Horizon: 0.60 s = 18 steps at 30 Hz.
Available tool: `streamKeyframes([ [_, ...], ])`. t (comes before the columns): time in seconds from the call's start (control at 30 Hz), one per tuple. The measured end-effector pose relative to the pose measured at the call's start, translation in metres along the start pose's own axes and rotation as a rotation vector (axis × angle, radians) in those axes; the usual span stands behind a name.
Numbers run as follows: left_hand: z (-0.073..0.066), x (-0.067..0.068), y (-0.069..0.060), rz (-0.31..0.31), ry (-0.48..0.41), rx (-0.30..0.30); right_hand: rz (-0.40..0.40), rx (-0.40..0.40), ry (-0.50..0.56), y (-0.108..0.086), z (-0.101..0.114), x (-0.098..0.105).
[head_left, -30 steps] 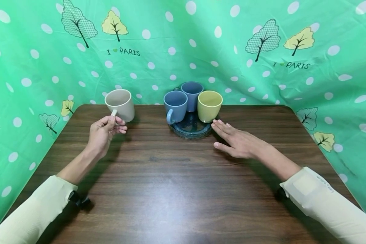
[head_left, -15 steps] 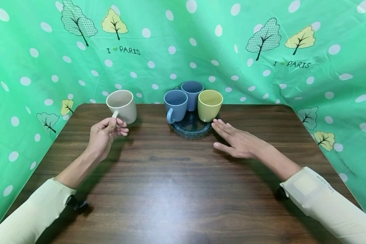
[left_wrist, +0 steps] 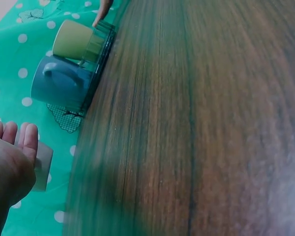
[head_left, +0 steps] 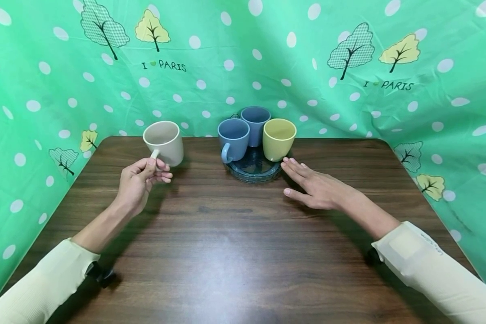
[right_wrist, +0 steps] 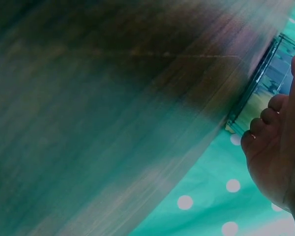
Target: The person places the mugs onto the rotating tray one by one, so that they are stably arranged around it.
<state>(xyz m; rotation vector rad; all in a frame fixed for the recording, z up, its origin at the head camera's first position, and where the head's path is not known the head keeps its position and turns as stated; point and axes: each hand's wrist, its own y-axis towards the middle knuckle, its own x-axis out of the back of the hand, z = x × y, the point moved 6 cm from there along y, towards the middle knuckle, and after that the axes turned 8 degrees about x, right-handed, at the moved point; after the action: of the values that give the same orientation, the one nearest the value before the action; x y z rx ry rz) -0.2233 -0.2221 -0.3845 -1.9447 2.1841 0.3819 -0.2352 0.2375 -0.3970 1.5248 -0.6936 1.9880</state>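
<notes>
My left hand (head_left: 139,184) pinches the handle of a pale grey-white mug (head_left: 171,146), which hangs slightly tilted over the back left of the table; in the left wrist view the hand (left_wrist: 12,164) hides most of it. A round dark glass dish (head_left: 254,173) stands at the back middle. On it are a blue mug (head_left: 236,141) with its handle toward me, a darker blue mug (head_left: 257,123) behind, and a yellow cup (head_left: 279,139) at the right. My right hand (head_left: 313,186) lies with straight fingers at the dish's right edge, fingertips close to the yellow cup.
The brown wood-grain table (head_left: 210,252) runs back to a green dotted curtain (head_left: 202,58), which also hangs along both sides. A black wrist camera (head_left: 101,273) sits under the left sleeve.
My left hand has carried the pale mug slightly to the right and toward me. The right hand, the dish and its cups stay in place; the head view shifts slightly.
</notes>
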Motion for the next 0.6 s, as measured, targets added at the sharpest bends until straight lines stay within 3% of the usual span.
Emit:
streamKeyframes([
  [0.27, 0.002, -0.008, -0.005, 0.047, -0.005, -0.01, 0.004, -0.011, 0.006, 0.0, 0.001, 0.0],
  [0.6, 0.003, -0.021, -0.013, 0.049, 0.027, -0.011, 0.012, -0.025, 0.025, -0.001, -0.001, 0.0],
])
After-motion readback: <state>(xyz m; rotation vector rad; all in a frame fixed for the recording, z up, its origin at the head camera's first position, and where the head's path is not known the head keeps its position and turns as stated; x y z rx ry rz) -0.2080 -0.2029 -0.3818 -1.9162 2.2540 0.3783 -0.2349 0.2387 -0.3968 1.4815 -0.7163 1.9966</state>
